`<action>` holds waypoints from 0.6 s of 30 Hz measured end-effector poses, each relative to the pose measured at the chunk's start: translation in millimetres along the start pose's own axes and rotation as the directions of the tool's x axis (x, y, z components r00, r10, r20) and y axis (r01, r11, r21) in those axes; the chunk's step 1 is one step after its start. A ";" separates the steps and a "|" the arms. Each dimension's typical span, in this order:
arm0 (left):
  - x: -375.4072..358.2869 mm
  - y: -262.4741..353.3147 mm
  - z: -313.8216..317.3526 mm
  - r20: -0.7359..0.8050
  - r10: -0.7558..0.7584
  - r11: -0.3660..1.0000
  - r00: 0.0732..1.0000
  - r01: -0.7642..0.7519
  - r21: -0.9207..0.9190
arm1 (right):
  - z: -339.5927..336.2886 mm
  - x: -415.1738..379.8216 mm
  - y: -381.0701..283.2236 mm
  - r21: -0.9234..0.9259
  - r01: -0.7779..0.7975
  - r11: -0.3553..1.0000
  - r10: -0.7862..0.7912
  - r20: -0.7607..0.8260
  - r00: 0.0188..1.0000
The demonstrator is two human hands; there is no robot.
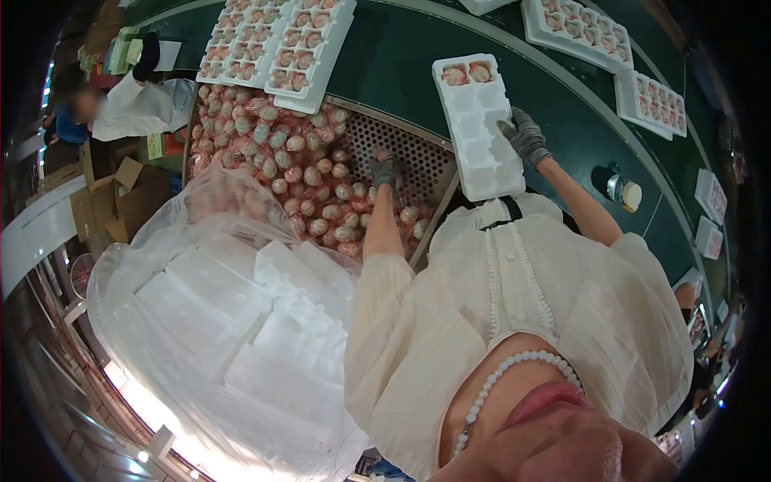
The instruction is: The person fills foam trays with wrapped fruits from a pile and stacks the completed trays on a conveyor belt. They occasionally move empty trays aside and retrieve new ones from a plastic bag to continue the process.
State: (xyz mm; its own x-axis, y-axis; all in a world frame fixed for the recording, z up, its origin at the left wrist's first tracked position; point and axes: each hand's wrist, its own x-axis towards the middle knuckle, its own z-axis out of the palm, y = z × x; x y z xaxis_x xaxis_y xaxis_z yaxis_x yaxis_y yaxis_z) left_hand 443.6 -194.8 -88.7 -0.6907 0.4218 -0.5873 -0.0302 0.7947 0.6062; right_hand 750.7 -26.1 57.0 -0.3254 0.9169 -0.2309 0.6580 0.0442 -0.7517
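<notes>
My right hand (526, 138), in a grey glove, grips the right edge of a white foam tray (482, 132). Two round pieces wrapped in clear film with red print (468, 74) sit in the tray's far end; its other hollows hold nothing. My left hand (384, 170), also gloved, reaches into a metal bin with a perforated floor (401, 149). Its fingers are small and blurred, so any piece in them cannot be made out. Many more wrapped round pieces (309, 173) lie heaped in the bin, beside and below that hand.
Filled foam trays (273, 48) stand at the bin's far edge, others (578, 32) along the green table (562, 104). A jar with a pale lid (624, 191) stands at right. Foam trays in a clear plastic bag (217, 313) fill the left foreground. A co-worker (140, 104) is at far left.
</notes>
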 end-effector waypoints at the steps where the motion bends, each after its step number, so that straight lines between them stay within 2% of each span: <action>1: 0.9 -13.3 3.9 -0.007 0.002 1.000 1.000 -0.002 0.003 | -1.0 -0.1 -8.0 -0.204 -0.007 0.979 -0.002 -0.042 0.999; 2: 0.9 -28.1 8.3 -0.011 -0.030 0.913 0.999 0.023 -0.408 | -1.1 5.8 -10.0 -0.231 0.030 0.973 -0.049 -0.077 0.996; 3: -1.5 -38.3 6.3 -0.003 -0.058 0.665 0.998 0.036 -0.746 | -1.7 14.4 -12.3 -0.223 0.034 0.974 -0.051 -0.073 0.996; 4: -35.0 -9.1 -15.4 0.081 0.092 0.601 0.992 0.009 -0.799 | -4.0 24.1 -14.9 -0.273 0.040 0.961 -0.056 -0.051 0.997; 5: -51.9 4.6 -25.9 0.072 0.093 0.602 0.993 0.001 -0.798 | -5.7 32.6 -17.7 -0.322 0.048 0.945 -0.061 -0.030 0.998; 7: -79.1 31.9 -39.7 0.181 0.008 0.598 0.983 0.141 -0.789 | -7.9 44.8 -23.2 -0.344 0.085 0.935 -0.107 -0.045 0.993; 8: -95.8 49.9 -44.2 0.226 0.031 0.482 0.974 0.184 -0.857 | -8.6 49.7 -26.1 -0.388 0.174 0.905 -0.235 -0.115 0.965; 9: -116.0 76.2 -50.6 0.217 0.030 0.477 0.976 0.177 -0.861 | -10.5 52.1 -30.0 -0.437 0.255 0.863 -0.360 -0.177 0.916; 10: -136.1 101.2 -56.8 0.209 0.240 0.447 0.948 0.083 -0.891 | -17.0 47.5 -49.2 -0.475 0.284 0.833 -0.429 -0.228 0.874; 11: -152.3 116.2 -60.7 0.185 0.437 0.398 0.880 -0.005 -0.917 | -22.9 44.8 -64.4 -0.471 0.297 0.830 -0.436 -0.217 0.873; 13: -166.2 140.2 -54.5 0.209 0.442 0.389 0.873 0.023 -0.921 | -25.6 39.4 -87.2 -0.231 0.445 0.865 -0.476 -0.101 0.874; 14: -178.2 159.4 -54.7 0.269 0.529 0.361 0.805 0.074 -0.929 | -20.3 37.7 -92.0 0.121 0.395 0.911 -0.401 0.033 0.915; 15: -183.4 170.4 -51.8 0.323 0.616 0.340 0.718 0.128 -0.932 | -12.3 34.5 -96.9 0.125 0.404 0.906 -0.411 0.040 0.911; 17: -180.1 176.3 -30.7 0.326 0.655 0.319 0.681 0.142 -0.937 | -0.1 26.5 -106.0 0.586 0.147 0.797 -0.414 0.351 0.840; 18: -178.5 179.3 -21.7 0.339 0.688 0.307 0.642 0.165 -0.937 | -2.7 17.4 -115.0 0.574 0.079 0.815 -0.374 0.417 0.828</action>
State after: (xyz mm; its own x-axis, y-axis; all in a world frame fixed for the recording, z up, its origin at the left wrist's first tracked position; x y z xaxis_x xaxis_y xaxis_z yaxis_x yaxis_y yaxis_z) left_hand 545.7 -137.0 136.5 -0.2199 0.9651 -0.1421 -0.8007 -0.0954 0.5914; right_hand 671.2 -14.2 141.1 -0.7987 0.5779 -0.1676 0.1204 -0.1194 -0.9855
